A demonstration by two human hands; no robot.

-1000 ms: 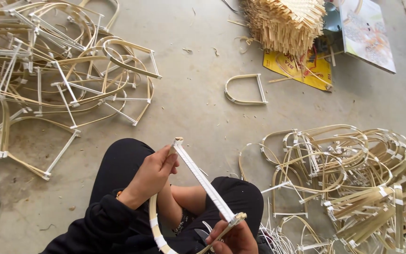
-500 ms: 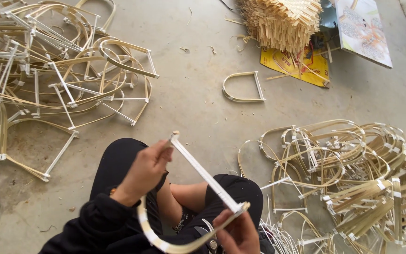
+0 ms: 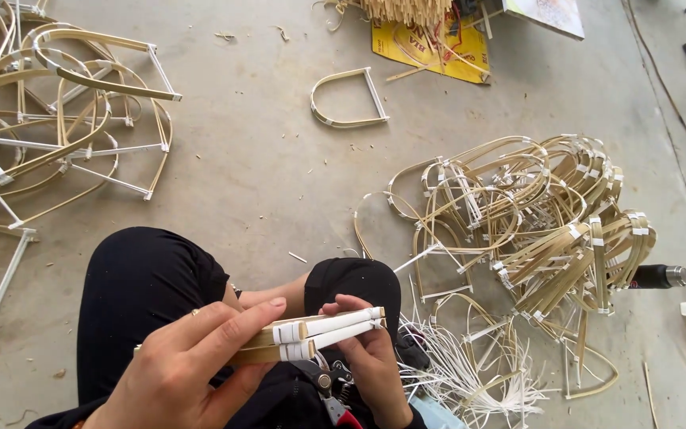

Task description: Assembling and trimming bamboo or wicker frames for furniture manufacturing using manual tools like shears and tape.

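Bamboo frame (image 3: 311,338): folded flat, held over the lap, near centre.
Left hand (image 3: 192,361): fingers closed along its tan strips.
Right hand (image 3: 367,361): fingers pinch the white-taped end.
Risk: bent strips could spring open if either grip loosens, probably.
Pliers (image 3: 331,393): below, partly hidden.

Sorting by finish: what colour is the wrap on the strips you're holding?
White wrap over tan strips, head view.

Matt bamboo strips (image 3: 279,342) with white tape wraps lie over rough concrete floor (image 3: 256,159).
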